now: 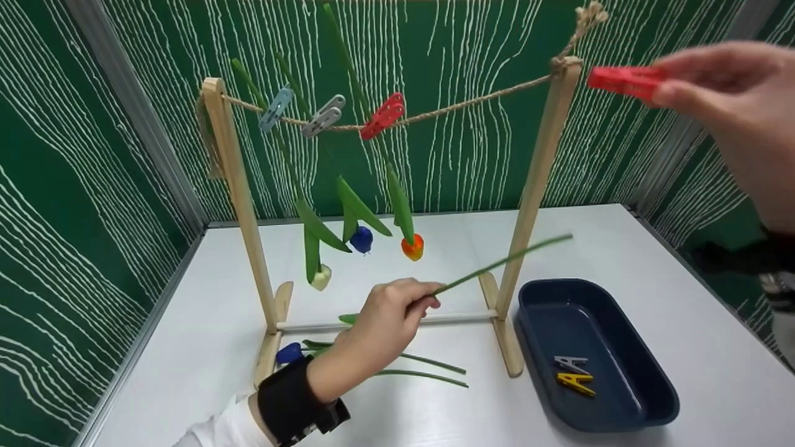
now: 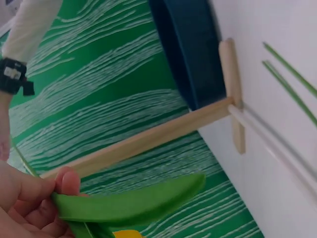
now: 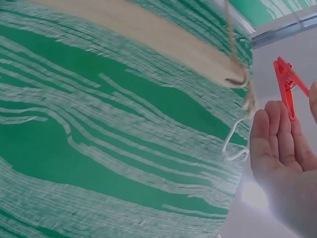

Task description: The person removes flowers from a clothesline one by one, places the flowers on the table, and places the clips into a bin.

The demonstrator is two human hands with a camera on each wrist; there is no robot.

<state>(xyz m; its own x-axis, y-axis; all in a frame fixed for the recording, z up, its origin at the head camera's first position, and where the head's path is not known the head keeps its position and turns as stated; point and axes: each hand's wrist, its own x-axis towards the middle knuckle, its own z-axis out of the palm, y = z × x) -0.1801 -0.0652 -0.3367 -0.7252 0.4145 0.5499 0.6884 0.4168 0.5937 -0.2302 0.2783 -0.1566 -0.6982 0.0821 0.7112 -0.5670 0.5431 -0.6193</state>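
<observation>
My left hand [image 1: 382, 320] pinches the green stem [image 1: 506, 266] of an artificial tulip, its free end pointing up and right. In the left wrist view, the tulip's leaf [image 2: 129, 201] and a bit of its yellow bloom [image 2: 128, 233] show beside the fingers. Up at the right post, my right hand [image 1: 739, 93] holds a red clothespin [image 1: 624, 82] between thumb and fingers. From a sagging rope [image 1: 472, 101] hang a white tulip [image 1: 321, 277], a blue tulip [image 1: 361, 239] and an orange tulip [image 1: 412, 247], blooms down, clipped by blue-grey, grey and red clothespins.
A wooden frame [image 1: 537, 180] carries the rope between its two posts. Right of it, a dark blue basin [image 1: 596, 323] contains a grey clothespin [image 1: 570, 363] and a yellow clothespin [image 1: 576, 383]. More tulips, one blue [image 1: 289, 353], lie on the white table beneath my left arm.
</observation>
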